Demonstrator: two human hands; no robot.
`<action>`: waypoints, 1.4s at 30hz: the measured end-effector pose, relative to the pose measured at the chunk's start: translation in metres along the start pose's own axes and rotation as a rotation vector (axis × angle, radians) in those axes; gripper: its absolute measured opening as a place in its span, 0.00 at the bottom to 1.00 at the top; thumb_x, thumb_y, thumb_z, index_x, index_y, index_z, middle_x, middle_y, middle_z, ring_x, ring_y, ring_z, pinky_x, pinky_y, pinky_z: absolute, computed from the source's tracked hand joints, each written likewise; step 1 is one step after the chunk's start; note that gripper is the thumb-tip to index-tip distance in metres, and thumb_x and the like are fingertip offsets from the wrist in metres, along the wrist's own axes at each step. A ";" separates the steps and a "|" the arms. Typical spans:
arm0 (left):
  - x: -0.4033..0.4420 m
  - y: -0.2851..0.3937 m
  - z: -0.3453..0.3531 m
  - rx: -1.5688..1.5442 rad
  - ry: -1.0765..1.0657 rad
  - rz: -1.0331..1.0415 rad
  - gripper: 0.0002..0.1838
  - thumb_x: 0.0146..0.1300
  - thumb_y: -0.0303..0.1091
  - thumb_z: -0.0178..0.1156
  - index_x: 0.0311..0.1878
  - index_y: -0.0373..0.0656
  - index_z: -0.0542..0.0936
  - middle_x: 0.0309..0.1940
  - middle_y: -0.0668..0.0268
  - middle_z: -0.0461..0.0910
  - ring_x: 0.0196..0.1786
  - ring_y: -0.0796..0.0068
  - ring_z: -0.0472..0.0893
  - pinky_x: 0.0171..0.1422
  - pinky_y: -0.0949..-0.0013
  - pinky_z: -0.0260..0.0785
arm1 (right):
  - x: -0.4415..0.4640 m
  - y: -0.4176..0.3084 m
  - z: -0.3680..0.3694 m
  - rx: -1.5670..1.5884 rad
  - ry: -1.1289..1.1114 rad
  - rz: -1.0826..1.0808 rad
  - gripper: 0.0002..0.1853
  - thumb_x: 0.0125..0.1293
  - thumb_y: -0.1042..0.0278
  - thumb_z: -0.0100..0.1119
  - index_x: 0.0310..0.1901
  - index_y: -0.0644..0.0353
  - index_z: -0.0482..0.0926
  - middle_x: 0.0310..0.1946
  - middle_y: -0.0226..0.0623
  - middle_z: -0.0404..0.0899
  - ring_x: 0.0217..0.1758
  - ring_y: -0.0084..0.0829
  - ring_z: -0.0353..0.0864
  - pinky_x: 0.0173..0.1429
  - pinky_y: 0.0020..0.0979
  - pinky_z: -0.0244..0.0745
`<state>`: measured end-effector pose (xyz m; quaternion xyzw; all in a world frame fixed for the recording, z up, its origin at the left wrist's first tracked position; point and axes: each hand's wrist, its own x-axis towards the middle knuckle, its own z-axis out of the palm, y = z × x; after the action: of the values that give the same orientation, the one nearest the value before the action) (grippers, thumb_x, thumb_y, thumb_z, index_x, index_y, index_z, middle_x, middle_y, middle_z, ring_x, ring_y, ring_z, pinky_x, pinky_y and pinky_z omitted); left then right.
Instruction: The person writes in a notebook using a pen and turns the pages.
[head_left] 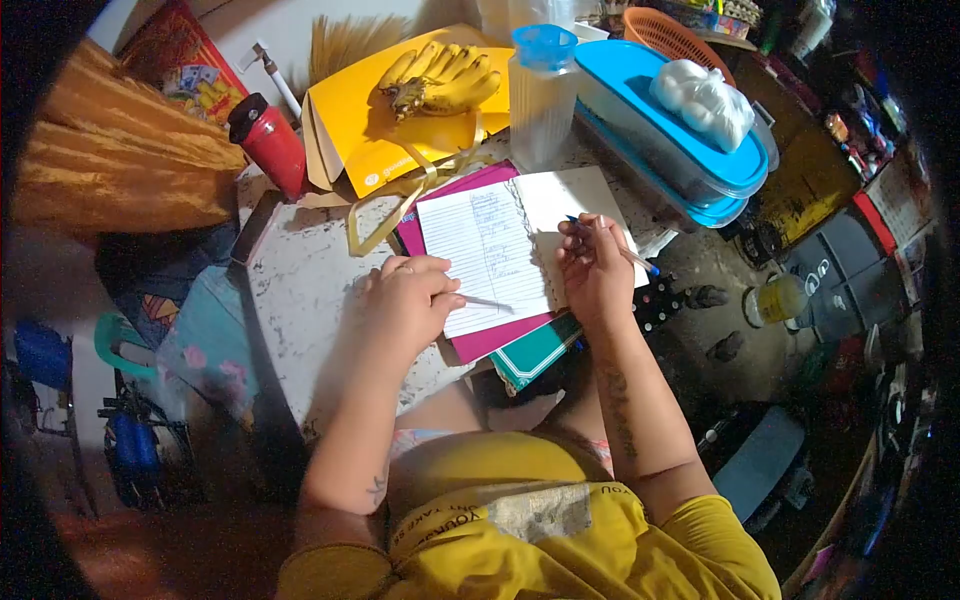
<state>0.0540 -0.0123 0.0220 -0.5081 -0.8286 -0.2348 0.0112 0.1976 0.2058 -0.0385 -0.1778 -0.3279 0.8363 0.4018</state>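
Note:
A spiral notebook [465,230] lies open on the table, with handwriting in blue on its lined left page. My right hand [598,265] rests over the right page, its fingers closed round a pen [642,262] with a blue end. At the left page's lower edge is my left hand [410,300], fingers curled. A thin greyish strip [488,303] runs from those fingers across the page; whether it is a slim stick or a shadow I cannot tell. Under the notebook lie a magenta notebook [490,342] and a green book [535,358].
Bananas [450,85] sit on a yellow envelope [350,110] at the back, beside a blue-lidded pitcher [542,110]. A blue-lidded container [620,95] carries a plastic bag of white round things [705,105]. A red tumbler [270,150] and a phone [257,225] are at left.

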 end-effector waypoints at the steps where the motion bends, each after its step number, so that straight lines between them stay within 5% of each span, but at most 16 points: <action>1: 0.004 0.002 -0.003 0.022 -0.011 -0.022 0.12 0.55 0.38 0.76 0.41 0.46 0.91 0.58 0.61 0.86 0.57 0.54 0.84 0.64 0.53 0.76 | 0.001 0.000 -0.001 0.008 0.001 0.003 0.11 0.83 0.59 0.52 0.51 0.58 0.76 0.42 0.44 0.83 0.40 0.28 0.80 0.46 0.32 0.80; 6: 0.004 0.019 0.005 -0.001 0.140 -0.137 0.06 0.57 0.38 0.77 0.38 0.53 0.92 0.48 0.63 0.87 0.56 0.59 0.81 0.60 0.58 0.74 | -0.001 -0.004 0.002 0.004 0.041 0.014 0.11 0.83 0.59 0.51 0.50 0.58 0.77 0.42 0.44 0.84 0.40 0.27 0.82 0.45 0.32 0.81; 9: 0.003 0.008 0.018 -0.409 0.280 -0.081 0.12 0.60 0.35 0.77 0.47 0.48 0.89 0.46 0.59 0.86 0.54 0.64 0.82 0.51 0.66 0.77 | -0.001 -0.001 0.006 0.001 0.052 0.003 0.10 0.83 0.60 0.52 0.49 0.57 0.77 0.42 0.43 0.84 0.39 0.27 0.82 0.44 0.31 0.81; 11: 0.011 0.008 0.016 -1.207 0.230 -0.459 0.24 0.64 0.34 0.76 0.61 0.39 0.81 0.51 0.56 0.83 0.55 0.69 0.83 0.49 0.71 0.78 | -0.003 -0.001 0.007 -0.003 0.056 0.007 0.10 0.83 0.60 0.52 0.49 0.56 0.78 0.42 0.43 0.85 0.38 0.26 0.82 0.44 0.31 0.81; 12: 0.016 0.010 0.013 -1.216 0.257 -0.462 0.32 0.64 0.27 0.74 0.68 0.33 0.72 0.58 0.52 0.80 0.58 0.69 0.82 0.54 0.70 0.79 | -0.002 -0.001 0.005 -0.007 0.055 0.010 0.10 0.83 0.60 0.52 0.49 0.56 0.78 0.42 0.43 0.85 0.38 0.26 0.82 0.44 0.31 0.81; 16: 0.021 0.002 0.014 -1.292 0.150 -0.390 0.35 0.57 0.16 0.72 0.70 0.37 0.74 0.61 0.55 0.79 0.59 0.69 0.82 0.61 0.68 0.78 | -0.002 -0.001 0.003 -0.030 0.016 0.004 0.10 0.83 0.60 0.52 0.49 0.56 0.78 0.41 0.42 0.85 0.38 0.27 0.82 0.44 0.31 0.81; 20: 0.021 -0.018 0.026 -0.904 -0.184 -0.226 0.40 0.55 0.16 0.72 0.73 0.41 0.73 0.67 0.59 0.76 0.66 0.68 0.78 0.72 0.66 0.71 | -0.004 -0.002 0.007 -0.013 0.074 0.002 0.10 0.83 0.60 0.52 0.49 0.57 0.77 0.42 0.44 0.85 0.38 0.28 0.82 0.44 0.31 0.81; 23: 0.023 -0.009 0.009 -0.634 -0.095 -0.042 0.42 0.55 0.17 0.71 0.76 0.44 0.71 0.68 0.59 0.75 0.70 0.66 0.75 0.75 0.66 0.68 | -0.003 -0.002 0.004 -0.019 0.050 -0.003 0.10 0.83 0.60 0.52 0.50 0.58 0.77 0.42 0.45 0.85 0.39 0.28 0.82 0.44 0.31 0.81; 31: 0.034 -0.022 0.012 -0.540 -0.023 0.067 0.50 0.54 0.16 0.71 0.82 0.47 0.63 0.72 0.57 0.71 0.71 0.63 0.74 0.77 0.64 0.67 | 0.001 -0.002 -0.003 -0.013 0.056 -0.014 0.11 0.83 0.59 0.52 0.51 0.58 0.76 0.43 0.46 0.84 0.41 0.30 0.81 0.46 0.33 0.80; 33: 0.044 -0.025 0.007 -1.113 -0.151 -0.170 0.51 0.55 0.16 0.71 0.82 0.44 0.61 0.70 0.59 0.73 0.69 0.65 0.76 0.75 0.65 0.69 | 0.003 -0.001 -0.002 0.002 0.047 -0.018 0.12 0.83 0.59 0.52 0.51 0.59 0.76 0.43 0.46 0.84 0.41 0.31 0.81 0.46 0.34 0.80; 42: 0.049 -0.034 0.028 -0.672 -0.074 -0.122 0.36 0.58 0.17 0.69 0.73 0.41 0.76 0.68 0.56 0.78 0.70 0.67 0.76 0.76 0.66 0.67 | -0.003 -0.002 0.008 0.035 0.109 -0.017 0.09 0.81 0.61 0.53 0.50 0.57 0.76 0.41 0.44 0.83 0.39 0.33 0.81 0.41 0.35 0.79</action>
<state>0.0081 0.0269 -0.0028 -0.4411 -0.7335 -0.4764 -0.2011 0.1967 0.2015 -0.0313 -0.2134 -0.2924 0.8275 0.4291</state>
